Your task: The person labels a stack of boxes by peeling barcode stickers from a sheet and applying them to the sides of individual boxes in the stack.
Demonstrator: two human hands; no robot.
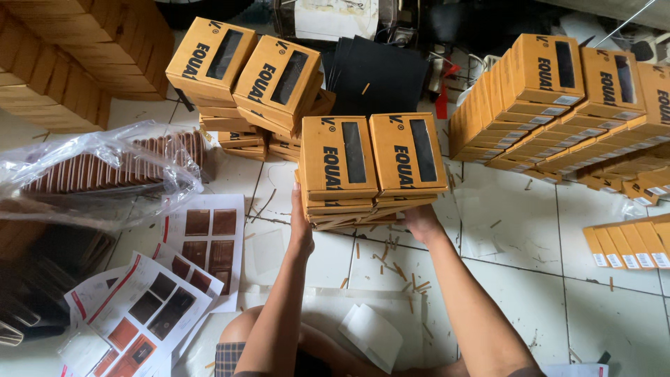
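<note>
Both our hands, left [301,230] and right [421,222], clamped the double stack of orange boxes [372,171] over the floor; finished rows of boxes [558,112] stood right (loose flat boxes [628,244] remained unstacked).
</note>
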